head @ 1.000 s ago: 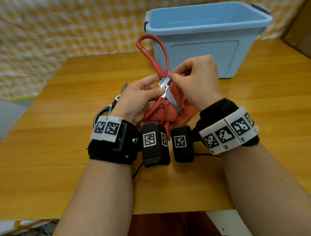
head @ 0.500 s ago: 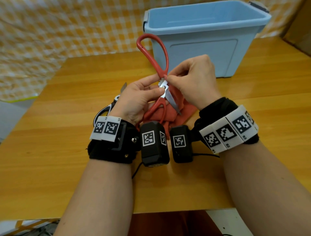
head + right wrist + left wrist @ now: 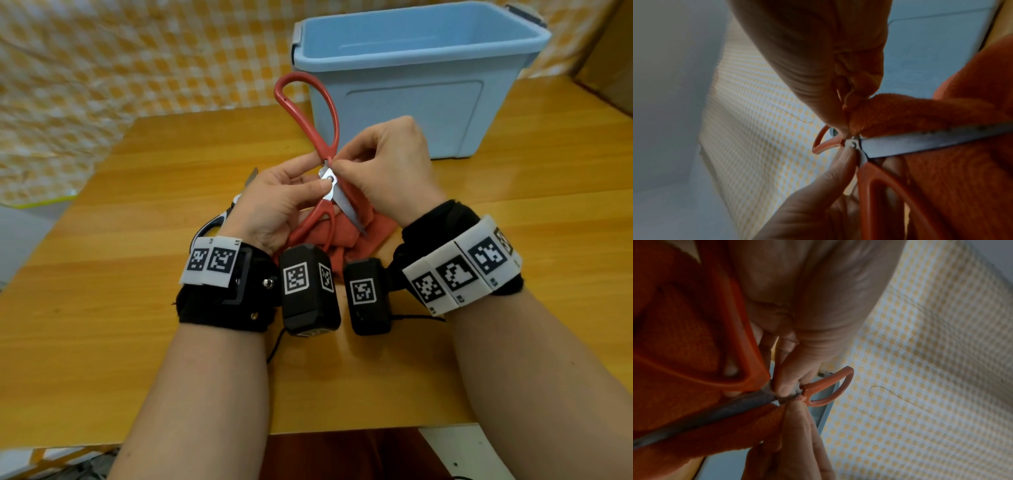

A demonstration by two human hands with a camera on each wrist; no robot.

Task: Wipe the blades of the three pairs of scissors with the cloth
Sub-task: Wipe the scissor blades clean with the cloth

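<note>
Hands meet above a wooden desk, working on red-handled scissors held open in an X. The left hand pinches the scissors at the pivot, thumb on the near face of the metal and fingers curled behind. The right hand pinches a fold of orange-red cloth against the scissors right at that pivot, on the side away from the left hand.

From the pivot, one handle loop rises up and away toward a light blue plastic bin standing just behind the hands. The bare blade runs the other way, slanting down from the pivot toward the person and slightly to their right, its tip over the bunched cloth lying on the desk. The second handle loop hangs below the pivot, beside the left palm.

The cloth sits at the root of the blade, so the whole blade lies below and nearer the person than the right hand's pinch. A wipe would likely be a pull along that long axis, from pivot to tip, by the right hand.

Another pair of scissors, with black-and-white handles, lies on the desk just left of the left hand. No third pair is in view.
</note>
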